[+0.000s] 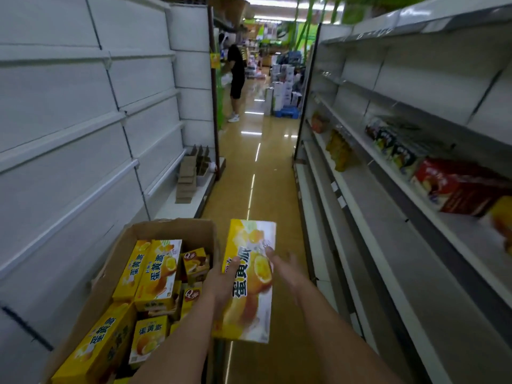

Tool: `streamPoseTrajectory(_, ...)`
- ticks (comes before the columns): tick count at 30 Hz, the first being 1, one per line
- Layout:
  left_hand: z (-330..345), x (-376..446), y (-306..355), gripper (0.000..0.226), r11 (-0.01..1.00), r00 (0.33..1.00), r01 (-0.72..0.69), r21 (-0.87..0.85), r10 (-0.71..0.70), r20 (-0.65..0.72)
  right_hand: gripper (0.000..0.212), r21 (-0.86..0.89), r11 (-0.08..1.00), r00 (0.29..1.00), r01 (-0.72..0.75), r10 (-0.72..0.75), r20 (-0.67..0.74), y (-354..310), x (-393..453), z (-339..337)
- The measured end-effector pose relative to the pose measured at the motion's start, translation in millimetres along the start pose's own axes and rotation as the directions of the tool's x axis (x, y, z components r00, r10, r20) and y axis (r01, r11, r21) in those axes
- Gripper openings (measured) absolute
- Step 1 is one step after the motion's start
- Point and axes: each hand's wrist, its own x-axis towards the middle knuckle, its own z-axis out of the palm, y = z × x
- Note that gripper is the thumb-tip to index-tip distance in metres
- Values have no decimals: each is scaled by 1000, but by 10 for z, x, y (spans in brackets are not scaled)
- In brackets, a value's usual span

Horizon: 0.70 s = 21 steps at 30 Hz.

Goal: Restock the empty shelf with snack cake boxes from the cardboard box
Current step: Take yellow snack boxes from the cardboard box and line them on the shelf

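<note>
A yellow snack cake box (249, 275) is held flat above the aisle floor, just right of the cardboard box (155, 231). My left hand (221, 284) grips its left edge, thumb on the top face. My right hand (279, 263) is blurred at the box's right edge, fingers stretched out and touching it. The cardboard box at lower left holds several more yellow snack cake boxes (159, 273) and small brown-and-yellow ones. To the right runs a mostly bare grey shelf (415, 245).
The right shelving carries a red box (457, 187), a yellow box (502, 217) and snack bags (339, 151) farther along. Bare white shelves (83, 134) line the left, with folded cardboard (191, 173) at their foot. A person (237, 76) stands far down the aisle beside stacked goods.
</note>
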Motion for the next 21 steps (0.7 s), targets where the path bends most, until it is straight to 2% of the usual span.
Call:
streamPoseTrajectory(1, 29, -6, 73, 71, 986, 996, -85, 142, 80, 42, 98, 3, 999, 993, 44, -44, -106, -39, -7, -102)
streamPoseTrajectory(2, 40, 11, 111, 64, 932, 984, -175, 318, 155, 90, 107, -41, 997, 981, 63, -70, -183, -76, -24, -195)
streamPoseTrajectory(3, 67, 17, 162, 59, 814, 957, -291, 503, 254, 143, 115, -90, 993, 969, 72, -91, -230, -89, -16, -301)
streamPoseTrajectory(4, 96, 19, 216, 57, 647, 919, -386, 658, 329, 215, 116, -150, 987, 971, 51, -84, -224, -115, -29, -407)
streamPoseTrajectory(5, 129, 10, 266, 57, 481, 872, -465, 743, 392, 292, 103, -190, 981, 982, 21, -56, -178, -117, -23, -500)
streamPoseTrajectory(7, 209, -6, 344, 60, 195, 765, -583, 789, 457, 453, 54, -185, 983, 995, -8, -11, -98, -111, -134, -668)
streamPoseTrajectory(8, 253, -17, 377, 63, 103, 724, -618, 780, 463, 512, 43, -133, 991, 996, -17, 5, -84, -102, -223, -741)
streamPoseTrajectory(10, 327, -9, 403, 85, 9, 646, -670, 743, 500, 577, 44, -53, 998, 997, -32, 28, -71, -69, -390, -861)
streamPoseTrajectory(12, 421, 19, 403, 110, -20, 591, -717, 697, 512, 623, 41, 39, 998, 997, -48, 50, -53, -2, -520, -976)
streamPoseTrajectory(13, 485, 27, 391, 113, -13, 577, -735, 678, 512, 636, 40, 116, 992, 996, -59, 67, -66, 47, -567, -1032)
streamPoseTrajectory(15, 613, 15, 383, 99, 55, 580, -754, 655, 525, 623, 45, 231, 971, 989, -70, 99, -114, 127, -672, -1094)
streamPoseTrajectory(16, 688, 0, 397, 87, 106, 594, -751, 651, 538, 598, 52, 284, 958, 978, -46, 101, -181, 183, -715, -1133)
streamPoseTrajectory(17, 751, -8, 397, 78, 158, 625, -729, 666, 551, 553, 60, 337, 941, 965, -17, 104, -242, 237, -752, -1175)
streamPoseTrajectory(19, 869, -9, 392, 80, 299, 695, -672, 677, 571, 437, 72, 436, 897, 933, 67, 99, -346, 333, -855, -1253)
streamPoseTrajectory(20, 921, -1, 387, 85, 395, 750, -624, 674, 547, 373, 70, 473, 875, 917, 99, 104, -384, 373, -918, -1290)
streamPoseTrajectory(21, 991, 14, 380, 91, 533, 814, -564, 631, 490, 313, 62, 508, 850, 896, 136, 113, -429, 404, -1008, -1337)
